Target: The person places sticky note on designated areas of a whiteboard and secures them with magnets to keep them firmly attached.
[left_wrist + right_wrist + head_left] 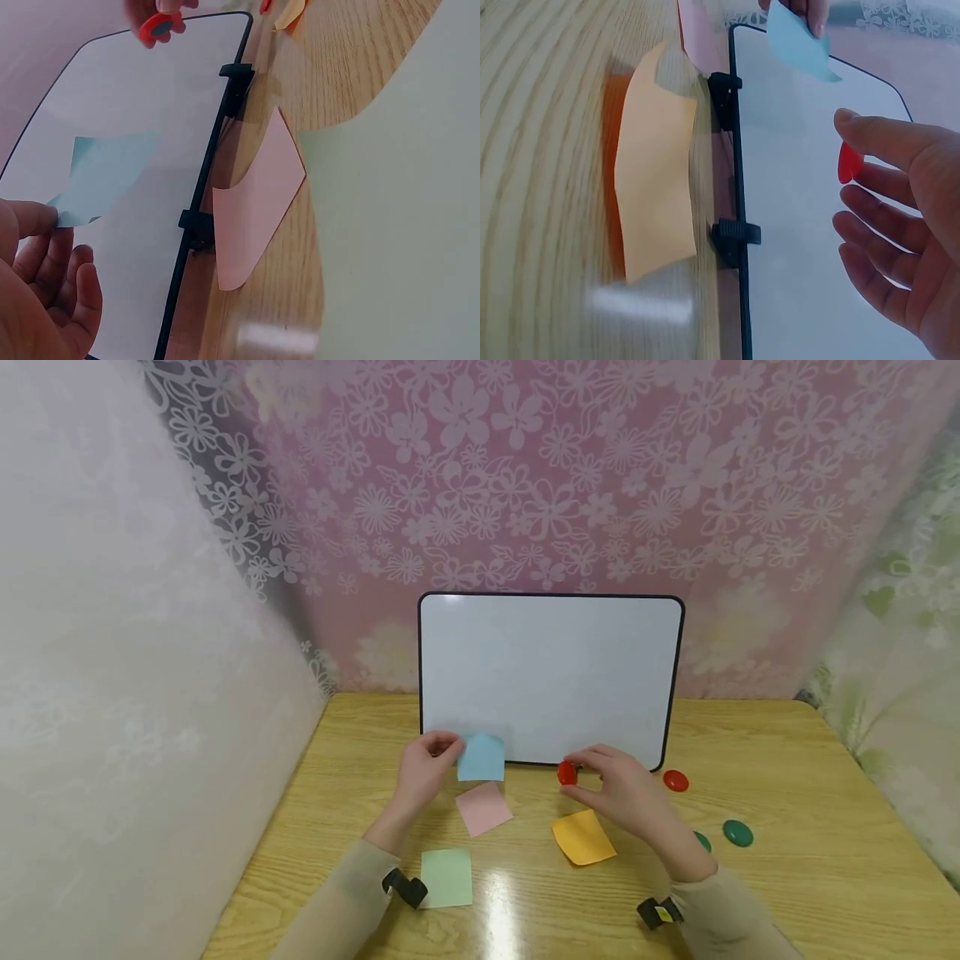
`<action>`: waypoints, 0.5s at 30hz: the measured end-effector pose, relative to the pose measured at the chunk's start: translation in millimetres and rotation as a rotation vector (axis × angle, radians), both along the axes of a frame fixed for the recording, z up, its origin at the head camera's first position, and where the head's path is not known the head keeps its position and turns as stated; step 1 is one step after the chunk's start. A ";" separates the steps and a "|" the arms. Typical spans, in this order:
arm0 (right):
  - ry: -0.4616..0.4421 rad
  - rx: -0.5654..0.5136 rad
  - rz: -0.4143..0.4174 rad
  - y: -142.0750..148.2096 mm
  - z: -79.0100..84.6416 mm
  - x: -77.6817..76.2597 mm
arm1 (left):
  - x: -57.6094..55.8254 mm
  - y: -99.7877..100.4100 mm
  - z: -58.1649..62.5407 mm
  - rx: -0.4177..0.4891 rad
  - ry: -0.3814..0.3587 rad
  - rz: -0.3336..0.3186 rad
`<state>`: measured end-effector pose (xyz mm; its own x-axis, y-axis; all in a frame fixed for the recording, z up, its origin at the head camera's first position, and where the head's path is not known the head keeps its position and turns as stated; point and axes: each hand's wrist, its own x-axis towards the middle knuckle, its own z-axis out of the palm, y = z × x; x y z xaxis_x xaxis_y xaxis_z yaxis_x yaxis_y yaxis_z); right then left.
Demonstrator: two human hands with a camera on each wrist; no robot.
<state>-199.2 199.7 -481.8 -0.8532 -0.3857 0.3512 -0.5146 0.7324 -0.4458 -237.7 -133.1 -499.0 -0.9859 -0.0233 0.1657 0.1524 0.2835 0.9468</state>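
In the head view my left hand (pixel 423 766) pinches a blue sticky note (pixel 482 758) by its left edge, in front of the lower left of a whiteboard (pixel 551 677). The left wrist view shows thumb and finger on a corner of that note (pixel 109 176). My right hand (pixel 618 785) holds a round red magnet (pixel 567 773) between thumb and fingers, near the board's bottom edge. Seen from the right wrist, the magnet (pixel 849 161) sits between thumb and index finger while the other fingers curve loosely below. A dark disc shows on the magnet's back in the left wrist view.
On the wooden table (pixel 360 727) lie a pink note (pixel 483 808), a green note (pixel 447 878) and an orange note (pixel 583 837). Another red magnet (pixel 676 781) and two green magnets, one (pixel 738 833) partly beside the right arm, lie at right. Black clips (pixel 735 232) support the board's lower edge.
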 end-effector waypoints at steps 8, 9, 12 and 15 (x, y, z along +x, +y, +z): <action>0.005 -0.002 -0.006 -20.5 4.1 -14.6 | -7.7 7.8 5.2 -0.001 0.025 0.013; 0.006 -0.002 -0.009 -22.5 5.5 -16.4 | -8.4 8.5 5.8 -0.006 0.025 0.015; 0.012 0.000 -0.017 -28.2 9.8 -22.0 | -10.7 10.8 8.4 -0.013 0.034 0.023; 0.035 0.006 -0.026 -34.1 14.7 -27.9 | -13.3 13.7 12.4 -0.012 0.045 0.024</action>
